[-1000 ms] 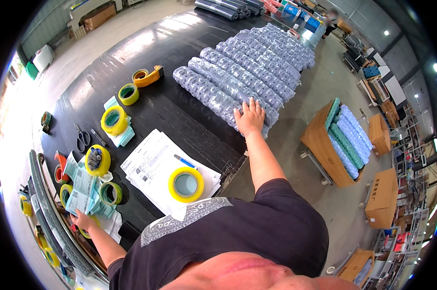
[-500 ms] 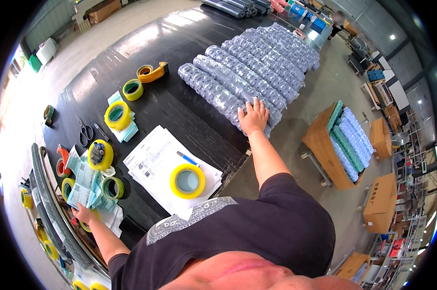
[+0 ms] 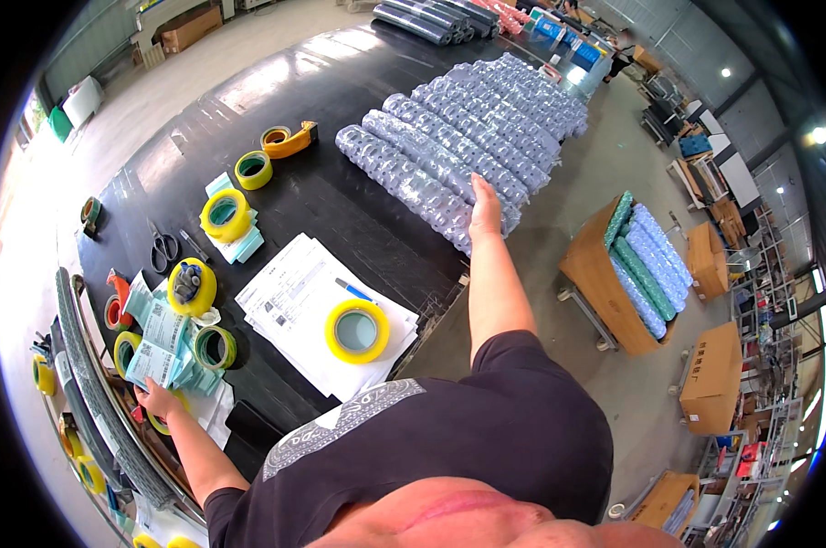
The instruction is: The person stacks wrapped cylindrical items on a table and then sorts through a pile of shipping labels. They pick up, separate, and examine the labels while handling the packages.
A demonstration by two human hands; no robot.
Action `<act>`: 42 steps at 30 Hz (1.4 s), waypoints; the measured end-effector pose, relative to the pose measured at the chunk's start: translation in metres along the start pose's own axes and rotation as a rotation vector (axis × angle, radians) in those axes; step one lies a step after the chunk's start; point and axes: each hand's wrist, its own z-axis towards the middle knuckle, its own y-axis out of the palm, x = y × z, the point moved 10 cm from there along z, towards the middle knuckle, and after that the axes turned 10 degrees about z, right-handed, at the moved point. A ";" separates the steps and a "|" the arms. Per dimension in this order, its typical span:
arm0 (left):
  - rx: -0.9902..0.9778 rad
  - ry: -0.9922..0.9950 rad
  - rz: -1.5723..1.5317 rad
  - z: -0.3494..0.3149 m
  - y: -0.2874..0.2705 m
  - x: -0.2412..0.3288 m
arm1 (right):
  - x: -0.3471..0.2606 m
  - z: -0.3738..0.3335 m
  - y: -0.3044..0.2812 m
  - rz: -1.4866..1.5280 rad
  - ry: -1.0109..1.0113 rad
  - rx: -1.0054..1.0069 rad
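A: Hands status?
B: R hand [image 3: 486, 208] held open, fingers tog., nothing seen gripped, at wrapped rolls [image 3: 404, 173] beyond/right of paper stack [image 3: 294, 306]; contact unclear. L hand [image 3: 160, 402] part-curled at labels [image 3: 163, 340] left of stack; grip can't be confirmed.
A: Why's tape roll [image 3: 383, 340] put on stack?
B: Prob. used as wt.

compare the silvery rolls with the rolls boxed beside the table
The silvery rolls all look greyish; the boxed rolls are green or pale blue. The silvery rolls lie side by side on the table; the boxed rolls sit in an open box. Both are long cylinders.
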 end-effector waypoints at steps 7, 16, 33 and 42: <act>0.011 0.009 0.029 0.012 -0.019 0.010 | 0.005 -0.086 0.033 -1.160 0.213 -0.053; -0.057 0.040 -0.058 0.017 -0.023 0.007 | -0.077 -0.048 -0.012 0.813 -0.079 0.422; -0.130 -0.024 -0.132 -0.005 0.002 0.006 | -0.009 -0.091 0.041 -1.087 0.183 0.015; -0.061 -0.048 -0.185 0.011 -0.017 -0.016 | -0.032 -0.102 0.079 -1.249 -0.180 0.058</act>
